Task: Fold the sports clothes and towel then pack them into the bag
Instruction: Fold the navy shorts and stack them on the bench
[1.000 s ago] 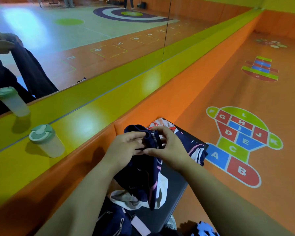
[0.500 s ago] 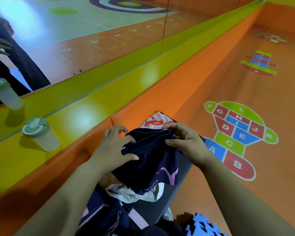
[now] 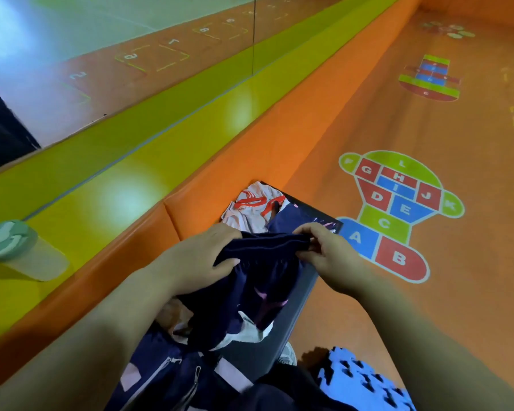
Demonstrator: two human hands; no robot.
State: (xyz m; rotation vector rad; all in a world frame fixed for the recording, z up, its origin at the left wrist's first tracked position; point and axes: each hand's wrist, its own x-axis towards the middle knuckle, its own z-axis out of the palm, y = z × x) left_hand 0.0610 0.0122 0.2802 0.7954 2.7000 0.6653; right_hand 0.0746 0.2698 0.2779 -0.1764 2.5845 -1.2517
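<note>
Head view: navy shorts (image 3: 264,292) held up by waistband over dark grey mat (image 3: 294,318). One end of waistband gripped by left hand (image 3: 196,259), thumb across front. Other end pinched by right hand (image 3: 330,256), fingers curled. Shorts' legs hung down toward navy bag (image 3: 172,381) at bottom edge. White-red shirt (image 3: 255,203) laid at mat's far end, just beyond hands. Green-lidded bottle (image 3: 21,250) set on yellow ledge (image 3: 161,149), left.

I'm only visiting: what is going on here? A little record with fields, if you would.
Left hand: grips the shorts by the waistband
Right hand: pinches the same waistband
Shorts: navy, hanging down from both hands
Shirt: white and red, lying beyond the hands
Bag: navy, with zips, nearest the person
Bottle: green lid, on the yellow ledge
</note>
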